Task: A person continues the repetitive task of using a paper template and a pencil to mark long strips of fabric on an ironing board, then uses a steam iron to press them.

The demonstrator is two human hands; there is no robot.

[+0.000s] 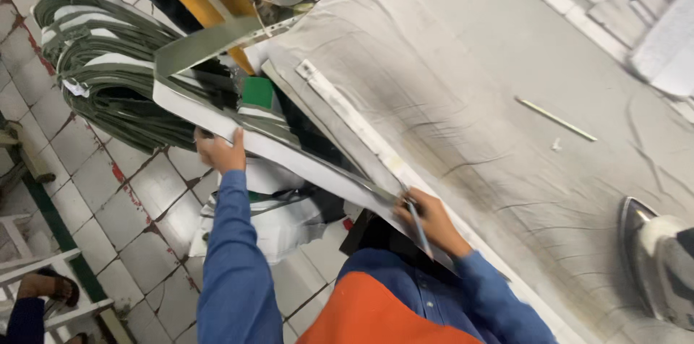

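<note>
A: Tiled floor on one side, and a wide table (463, 98) under grey cloth on the other. Where was the strip?

B: A long white strip (289, 152) ran along the table's near edge, hanging partly off it, probably so both hands could keep it stretched flat.

A: And the hands?

B: The left hand (219, 152) was closed around the strip's outer edge, out over the floor. The right hand (428, 215) pinched a thin pen-like tool (418, 227) with its tip at the strip; whether it was a pen or a blade I couldn't tell.

A: Anything else nearby?

B: A metal ruler (347, 116) lay beside the strip, likely as a guide. A pile of green bands (101, 62) sat on the floor behind, an iron (661, 261) stood at the table's right, and a small stick (555, 118) lay well apart on the cloth
</note>
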